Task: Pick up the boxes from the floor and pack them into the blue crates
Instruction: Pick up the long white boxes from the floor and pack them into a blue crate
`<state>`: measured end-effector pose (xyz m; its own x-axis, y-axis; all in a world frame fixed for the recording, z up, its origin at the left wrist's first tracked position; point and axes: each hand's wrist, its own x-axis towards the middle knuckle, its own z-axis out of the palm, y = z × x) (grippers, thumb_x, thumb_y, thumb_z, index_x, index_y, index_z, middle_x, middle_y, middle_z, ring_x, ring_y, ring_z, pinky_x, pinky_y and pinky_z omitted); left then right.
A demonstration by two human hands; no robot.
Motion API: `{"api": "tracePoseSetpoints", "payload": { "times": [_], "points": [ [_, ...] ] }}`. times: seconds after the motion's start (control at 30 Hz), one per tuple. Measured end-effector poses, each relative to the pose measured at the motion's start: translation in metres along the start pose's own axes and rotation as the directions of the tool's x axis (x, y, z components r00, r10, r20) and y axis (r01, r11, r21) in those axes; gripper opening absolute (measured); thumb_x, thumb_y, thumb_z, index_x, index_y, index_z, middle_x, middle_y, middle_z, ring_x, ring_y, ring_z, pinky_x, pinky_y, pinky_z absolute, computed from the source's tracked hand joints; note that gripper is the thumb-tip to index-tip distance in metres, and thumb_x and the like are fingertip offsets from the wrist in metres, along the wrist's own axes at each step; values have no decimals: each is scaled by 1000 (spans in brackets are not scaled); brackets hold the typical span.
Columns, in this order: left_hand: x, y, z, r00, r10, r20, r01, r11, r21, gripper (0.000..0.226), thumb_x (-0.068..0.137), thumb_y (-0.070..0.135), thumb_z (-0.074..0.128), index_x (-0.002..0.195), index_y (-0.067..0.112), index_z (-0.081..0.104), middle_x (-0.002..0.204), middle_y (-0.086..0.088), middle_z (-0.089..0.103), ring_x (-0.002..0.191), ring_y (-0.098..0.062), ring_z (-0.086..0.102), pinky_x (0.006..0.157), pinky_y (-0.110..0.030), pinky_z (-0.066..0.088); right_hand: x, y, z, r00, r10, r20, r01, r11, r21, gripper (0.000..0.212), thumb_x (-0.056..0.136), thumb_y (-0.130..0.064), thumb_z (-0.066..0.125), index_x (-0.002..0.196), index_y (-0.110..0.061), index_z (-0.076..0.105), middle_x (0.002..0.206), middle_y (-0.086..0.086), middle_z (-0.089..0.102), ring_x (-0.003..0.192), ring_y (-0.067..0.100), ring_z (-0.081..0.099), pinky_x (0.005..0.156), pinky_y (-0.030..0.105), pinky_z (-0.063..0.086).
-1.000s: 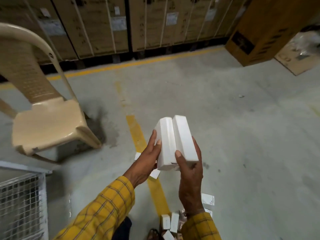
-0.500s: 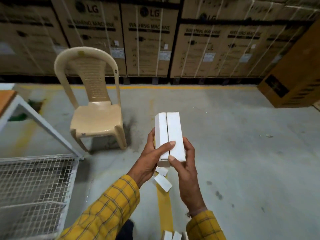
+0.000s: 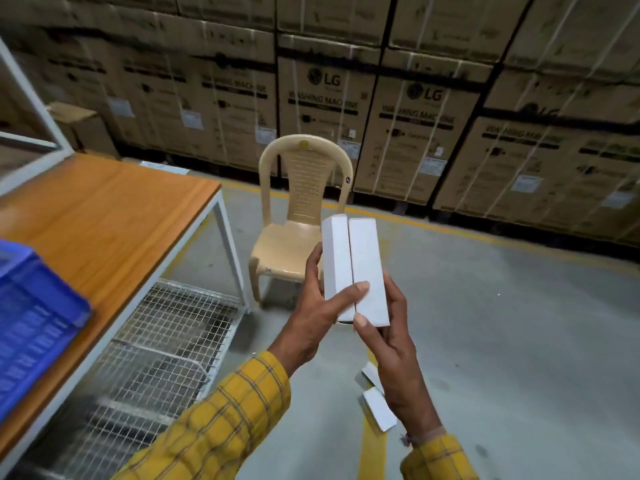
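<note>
Two long white boxes (image 3: 353,265) stand upright side by side in front of me, held at chest height. My left hand (image 3: 318,320) grips them from the left, thumb across their fronts. My right hand (image 3: 391,341) holds them from below and the right. A blue crate (image 3: 31,327) sits on the wooden table (image 3: 104,230) at the far left, blurred. Two more small white boxes (image 3: 375,407) lie on the floor beside a yellow line, partly behind my right wrist.
A beige plastic chair (image 3: 298,209) stands just past the table's corner. A wire mesh shelf (image 3: 149,362) runs under the table. Stacked brown washing machine cartons (image 3: 415,116) wall off the back. Grey concrete floor (image 3: 519,323) spreads to the right.
My view has risen and swung left: the table and blue crate have come into sight, the chair has shifted toward the centre. Both hands still hold the two boxes, now squared together.
</note>
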<state>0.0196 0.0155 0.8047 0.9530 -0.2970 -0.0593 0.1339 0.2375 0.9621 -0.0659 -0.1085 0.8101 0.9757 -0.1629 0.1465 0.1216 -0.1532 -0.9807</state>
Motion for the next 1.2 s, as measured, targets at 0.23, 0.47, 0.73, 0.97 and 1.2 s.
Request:
{"api": "tracePoseSetpoints", "payload": {
  "times": [0.23,0.47,0.73,0.97,1.2],
  "points": [
    [-30,63,-96,968,82,-238,-99,993,-63,88,79,24,85,148,41,33,130,3,67,113,-14,68,88,-36,60,14,-48,103,984,-168,53,176,909,-378,68,96,-57,52,157,-49,24,137,-15,43,133,12,38,108,50,45],
    [-84,124,-190,875,153,-460,-218,972,-91,100,73,30,90,144,56,24,138,1,59,114,-19,68,83,-38,63,-10,-95,217,922,-311,230,383,813,-438,108,80,-31,84,162,-25,16,154,-21,31,139,4,34,113,44,40],
    [-172,165,-286,617,248,-747,-301,951,67,112,69,44,89,147,56,10,149,10,48,122,-4,60,99,-32,55,-38,-143,361,867,-412,280,489,811,-322,89,74,-27,86,149,-18,38,133,-3,49,121,19,49,96,42,48],
    [-211,209,-397,488,168,-856,-416,908,-59,106,74,26,89,147,47,16,131,-1,63,106,-14,70,88,-43,61,-36,-174,487,742,-510,436,637,739,-220,84,73,-27,85,143,-8,44,128,3,54,116,21,50,97,42,44],
    [-216,208,-515,379,-130,-916,-490,812,-318,101,71,16,91,143,34,23,122,-12,60,101,-33,70,65,-52,63,-20,-150,611,736,-317,598,521,829,-202,78,65,-51,80,128,-17,49,118,3,61,114,27,57,95,45,47]
  ]
}}
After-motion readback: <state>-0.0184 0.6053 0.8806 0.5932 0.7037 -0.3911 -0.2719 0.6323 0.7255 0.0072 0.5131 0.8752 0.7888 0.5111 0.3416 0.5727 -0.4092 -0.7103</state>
